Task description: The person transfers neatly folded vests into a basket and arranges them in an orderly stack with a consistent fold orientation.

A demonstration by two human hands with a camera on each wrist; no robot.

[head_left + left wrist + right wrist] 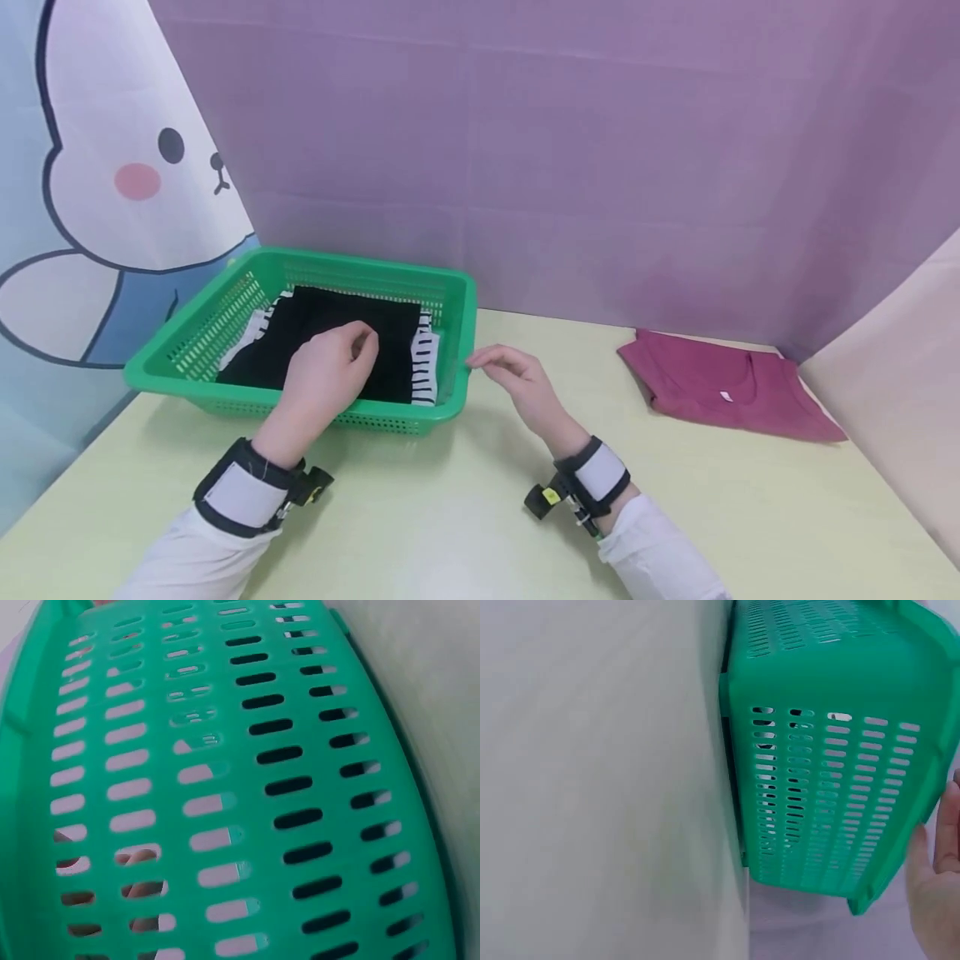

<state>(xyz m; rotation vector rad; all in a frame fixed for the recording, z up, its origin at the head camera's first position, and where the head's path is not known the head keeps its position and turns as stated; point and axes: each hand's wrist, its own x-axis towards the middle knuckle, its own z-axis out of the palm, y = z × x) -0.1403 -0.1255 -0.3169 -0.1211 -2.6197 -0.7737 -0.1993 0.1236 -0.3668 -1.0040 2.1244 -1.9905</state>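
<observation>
My left hand (333, 367) is over the green plastic basket (463, 333), above a folded black garment (393, 333) inside it. Its fingers are loosely curled, thumb and forefinger bent toward each other, and no item shows between them. Through the basket's slots in the left wrist view, only bits of fingers appear. To the right of the basket, my right hand (525, 387) has its relaxed fingertips right at the rim, as the right wrist view also shows. Under the black garment, black-and-white striped cloth (425, 367) sticks out at both sides.
A folded maroon garment (731, 387) with a small white label lies at the table's back right. Behind the table hangs a purple cloth (525, 167), with a rabbit-print curtain (105, 108) at the left. The pale table (450, 533) extends in front of the basket.
</observation>
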